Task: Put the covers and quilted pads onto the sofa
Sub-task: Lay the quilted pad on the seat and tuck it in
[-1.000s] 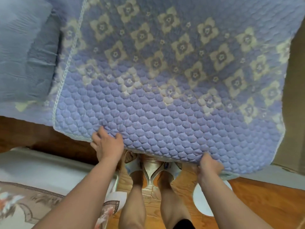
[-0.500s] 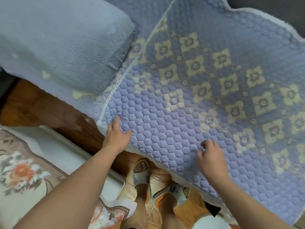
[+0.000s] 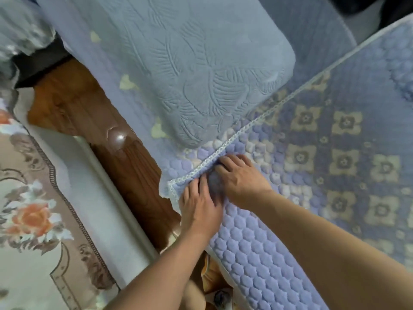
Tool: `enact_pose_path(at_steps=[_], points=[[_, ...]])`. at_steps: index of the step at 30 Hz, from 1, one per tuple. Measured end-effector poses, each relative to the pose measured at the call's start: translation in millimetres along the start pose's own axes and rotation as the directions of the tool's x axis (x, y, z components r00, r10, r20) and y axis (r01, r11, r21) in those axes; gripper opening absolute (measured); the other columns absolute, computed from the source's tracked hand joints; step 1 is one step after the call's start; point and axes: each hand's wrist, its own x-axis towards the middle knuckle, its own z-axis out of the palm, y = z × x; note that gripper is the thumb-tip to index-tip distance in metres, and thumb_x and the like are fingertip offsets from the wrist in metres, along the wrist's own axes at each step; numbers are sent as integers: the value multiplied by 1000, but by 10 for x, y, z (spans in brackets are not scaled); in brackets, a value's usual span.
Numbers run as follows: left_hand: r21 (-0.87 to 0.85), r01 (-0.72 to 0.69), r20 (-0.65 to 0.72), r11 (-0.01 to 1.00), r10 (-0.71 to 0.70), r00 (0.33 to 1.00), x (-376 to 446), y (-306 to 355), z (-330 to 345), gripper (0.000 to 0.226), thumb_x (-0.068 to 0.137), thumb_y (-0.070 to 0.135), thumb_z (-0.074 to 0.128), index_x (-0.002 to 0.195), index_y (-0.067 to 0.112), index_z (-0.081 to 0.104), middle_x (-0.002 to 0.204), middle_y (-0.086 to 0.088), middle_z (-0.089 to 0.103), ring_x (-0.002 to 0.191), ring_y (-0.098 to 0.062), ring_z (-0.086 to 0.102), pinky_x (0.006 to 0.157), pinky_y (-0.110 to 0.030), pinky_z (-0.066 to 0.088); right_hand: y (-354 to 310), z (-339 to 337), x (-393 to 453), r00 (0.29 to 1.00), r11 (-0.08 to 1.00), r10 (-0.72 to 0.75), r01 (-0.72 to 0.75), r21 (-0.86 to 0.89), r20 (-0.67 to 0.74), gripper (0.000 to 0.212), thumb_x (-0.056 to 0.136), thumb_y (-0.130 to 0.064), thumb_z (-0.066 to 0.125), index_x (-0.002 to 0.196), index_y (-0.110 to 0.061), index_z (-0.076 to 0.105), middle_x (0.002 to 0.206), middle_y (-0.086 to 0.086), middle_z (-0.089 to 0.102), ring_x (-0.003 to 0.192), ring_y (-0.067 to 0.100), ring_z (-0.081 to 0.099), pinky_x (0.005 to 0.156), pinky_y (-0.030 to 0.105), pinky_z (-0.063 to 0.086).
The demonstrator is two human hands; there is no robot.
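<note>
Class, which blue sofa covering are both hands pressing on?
The flower-patterned quilted pad, under left hand and right hand; not the leaf-embossed cover.

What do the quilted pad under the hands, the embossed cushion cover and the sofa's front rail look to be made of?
Quilted pad: soft padded fabric, lilac, stitched into puffy cells, with a pale lace-like edging. Cushion cover: matte blue-grey textile with a pressed leaf relief, possibly plush. Front rail: dark wood by its grain, glossy as if varnished, judging by the bright highlight.
</note>
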Motion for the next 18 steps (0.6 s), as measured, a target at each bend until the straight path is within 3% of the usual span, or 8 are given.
enact_pose_path(at_steps=[3, 6, 8, 10, 13, 15, 18], points=[[-120, 152, 49, 981, -147, 988, 134, 95, -157, 65, 90, 49, 22, 138, 22, 56, 139, -3, 51, 130, -27, 44, 105, -47, 37, 20, 31, 67, 1000, 997, 17, -17, -72, 7, 26, 94, -33, 50, 107, -18, 66, 106, 3, 61, 106, 27, 57, 107, 42, 29], [-156, 265, 176, 952, -237, 955, 298, 86, -210, 38, 101, 41, 33, 125, 32, 61, 134, 1, 48, 128, -25, 39, 108, -48, 32, -67, -55, 264, 992, 992, 7, 9, -129, 128, 39, 100, -45, 34, 100, -28, 70, 101, -2, 62, 108, 26, 52, 107, 48, 27], [-64, 183, 90, 981, -177, 980, 161, 44, -173, 36, 99, 44, 35, 127, 37, 56, 133, 0, 45, 128, -28, 40, 108, -50, 33, -136, -72, 343, 982, 991, 84, -64, -120, 167, 48, 100, -45, 28, 104, -27, 72, 108, 2, 61, 112, 27, 48, 110, 48, 23], [-28, 79, 41, 996, -78, 996, -83, 10, -135, 47, 99, 46, 34, 143, 32, 44, 145, -4, 39, 138, -30, 35, 114, -49, 31, -185, -27, 308, 981, 988, 145, -136, -78, 127, 46, 97, -42, 34, 102, -19, 74, 108, 7, 60, 110, 29, 49, 112, 46, 22], [-68, 80, 149, 994, -69, 986, -232, -152, -107, 64, 101, 55, 22, 156, 21, 27, 159, -4, 29, 149, -25, 27, 117, -42, 31, -88, 104, 154, 1000, 990, 23, -21, -138, 12, 29, 92, -31, 54, 102, -11, 71, 104, 10, 63, 107, 34, 55, 112, 48, 29], [-75, 157, 169, 985, -143, 975, -58, -246, -135, 65, 101, 57, 10, 148, 25, 42, 152, 1, 42, 140, -21, 40, 109, -41, 39, 45, 160, 119, 993, 987, -108, 100, -128, -56, 21, 94, -27, 58, 100, -11, 71, 103, 8, 64, 107, 34, 56, 111, 47, 34], [-115, 341, 274, 933, -300, 913, 339, -255, -183, 43, 103, 41, 25, 121, 29, 62, 135, -1, 55, 128, -26, 43, 101, -47, 36, 124, 142, 198, 994, 995, -93, 90, -52, -55, 27, 95, -33, 50, 85, -14, 68, 89, 5, 66, 95, 30, 61, 101, 40, 42]])
